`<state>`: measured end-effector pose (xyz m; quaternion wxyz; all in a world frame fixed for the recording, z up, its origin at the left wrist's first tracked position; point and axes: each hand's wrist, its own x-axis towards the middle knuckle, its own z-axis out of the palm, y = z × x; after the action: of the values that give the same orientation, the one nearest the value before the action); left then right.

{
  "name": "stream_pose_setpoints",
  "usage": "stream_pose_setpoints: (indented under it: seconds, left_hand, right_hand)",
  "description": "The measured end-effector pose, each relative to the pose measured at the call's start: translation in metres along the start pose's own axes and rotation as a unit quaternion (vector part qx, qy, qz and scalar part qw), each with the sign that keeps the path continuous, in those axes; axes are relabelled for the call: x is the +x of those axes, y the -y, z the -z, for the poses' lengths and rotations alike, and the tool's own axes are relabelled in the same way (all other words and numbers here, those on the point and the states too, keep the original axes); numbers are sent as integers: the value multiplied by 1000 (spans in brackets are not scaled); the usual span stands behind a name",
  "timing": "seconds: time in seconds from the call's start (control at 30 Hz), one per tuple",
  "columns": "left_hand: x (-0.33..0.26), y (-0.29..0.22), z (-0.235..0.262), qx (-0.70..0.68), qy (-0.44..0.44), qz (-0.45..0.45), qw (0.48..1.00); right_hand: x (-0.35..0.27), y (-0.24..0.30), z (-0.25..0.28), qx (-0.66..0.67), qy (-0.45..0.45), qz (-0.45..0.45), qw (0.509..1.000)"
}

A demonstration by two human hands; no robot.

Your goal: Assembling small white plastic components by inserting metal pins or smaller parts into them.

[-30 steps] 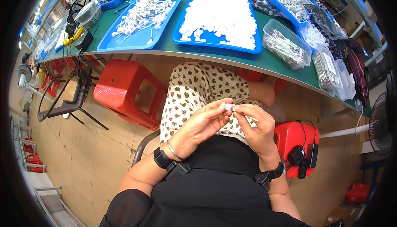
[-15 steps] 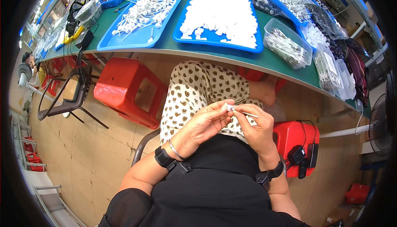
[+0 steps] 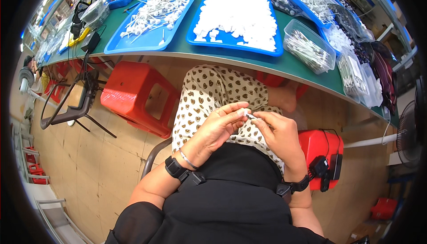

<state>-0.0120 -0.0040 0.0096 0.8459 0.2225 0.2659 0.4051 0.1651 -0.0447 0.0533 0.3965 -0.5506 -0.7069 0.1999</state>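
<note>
Above my lap, my left hand [image 3: 217, 128] pinches a small white plastic piece [image 3: 245, 111] between thumb and fingertips. Just right of it, my right hand [image 3: 281, 136] closes on a thin pale rod [image 3: 251, 116]. A short length of the rod shows between the two hands, its end at the white piece; how far it goes in is too small to tell. The rest is hidden by my right fingers.
On the green table [image 3: 178, 50] ahead stand a blue tray of white pieces [image 3: 279, 48], a blue tray of capped rods [image 3: 116, 44] and a clear tub of rods [image 3: 328, 62]. Red stools [image 3: 126, 86] flank my legs; a fan [image 3: 409, 133] stands far right.
My right hand has turned and shifted slightly right. The rod's free end, which stuck out past its fingers before, is now covered. My left hand still pinches the white piece.
</note>
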Motion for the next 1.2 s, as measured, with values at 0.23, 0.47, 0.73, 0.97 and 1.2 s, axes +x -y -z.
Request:
stream_pose_setpoints:
  seconds: [0.23, 0.47, 0.73, 0.97, 1.2]
  left_hand:
    - [1, 6, 3, -34, 16, 64, 997]
    - [0, 12, 2, -43, 34, 86, 995]
    - [10, 11, 18, -37, 25, 83, 996]
    - [10, 7, 18, -77, -3, 117, 990]
    - [5, -8, 7, -60, 39, 77, 994]
  right_hand:
    - [-2, -4, -9, -60, 15, 35, 997]
    - [-2, -11, -18, -71, -6, 88, 994]
    - [1, -23, -22, -52, 23, 58, 997]
    - [2, -24, -17, -29, 36, 64, 997]
    - [15, -21, -12, 56, 63, 95, 992]
